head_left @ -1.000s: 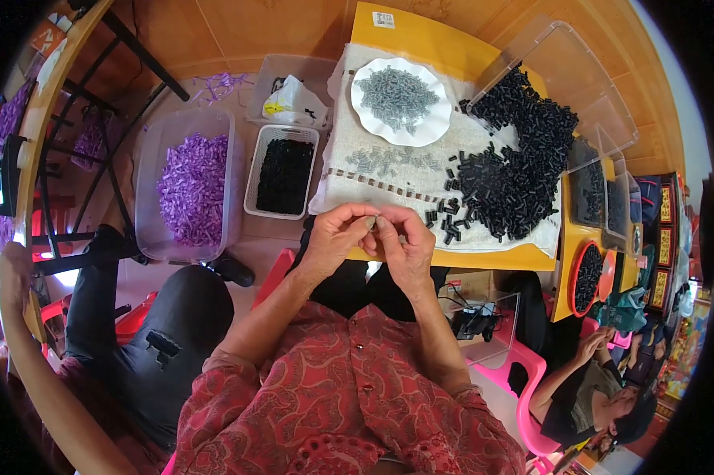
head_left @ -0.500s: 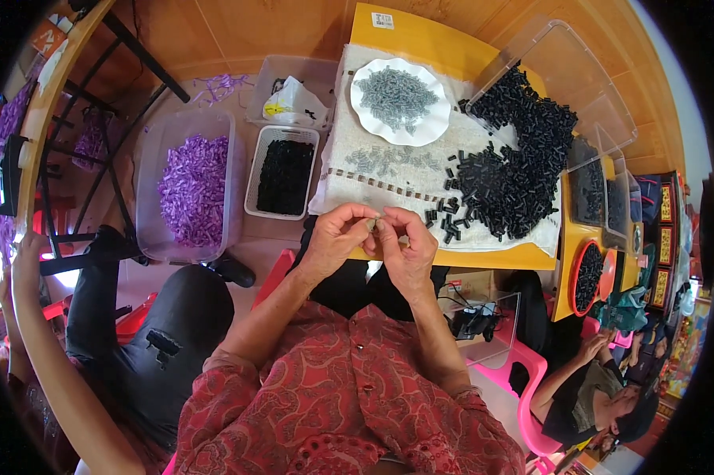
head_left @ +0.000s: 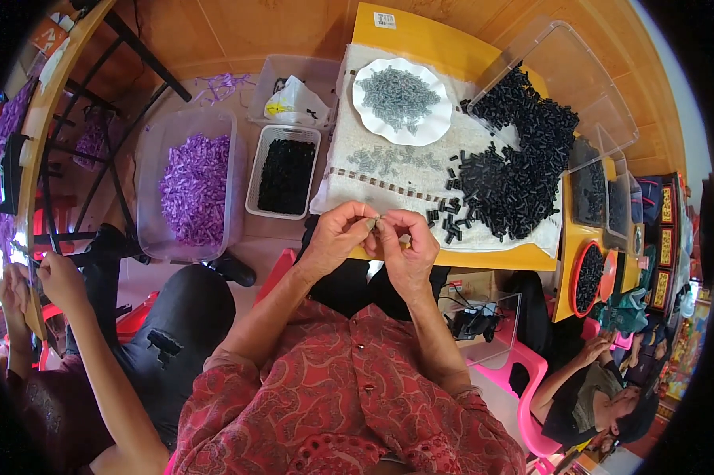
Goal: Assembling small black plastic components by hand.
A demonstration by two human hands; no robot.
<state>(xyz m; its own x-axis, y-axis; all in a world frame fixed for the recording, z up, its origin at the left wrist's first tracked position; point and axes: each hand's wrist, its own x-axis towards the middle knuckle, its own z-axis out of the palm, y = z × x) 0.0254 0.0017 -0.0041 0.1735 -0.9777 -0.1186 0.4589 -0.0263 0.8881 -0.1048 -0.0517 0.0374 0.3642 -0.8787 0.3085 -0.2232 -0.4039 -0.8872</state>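
My left hand [head_left: 337, 237] and my right hand [head_left: 408, 249] meet at the near edge of the yellow table, fingertips pinched together. Whatever sits between them is too small and too covered to name; a greenish-grey bit shows at the thumb tips. Just beyond lies a white cloth [head_left: 333, 190] with a pile of short black tubes [head_left: 507, 190]. A few loose black tubes [head_left: 452, 222] lie close to my right hand. Small clear grey pieces [head_left: 393, 161] are scattered on the cloth, and more of them [head_left: 396, 95] fill a white scalloped plate [head_left: 365, 127].
Left of the table stand a clear bin [head_left: 145, 229] of purple strips and a white basket [head_left: 252, 202] of black pieces. A tipped clear box [head_left: 586, 79] opens onto the pile. A red round tray [head_left: 576, 277] is at right. People sit on both sides.
My two hands stay pinched together in nearly the same place. At the far left, a neighbour's hands and forearm have shifted along the other table's edge.
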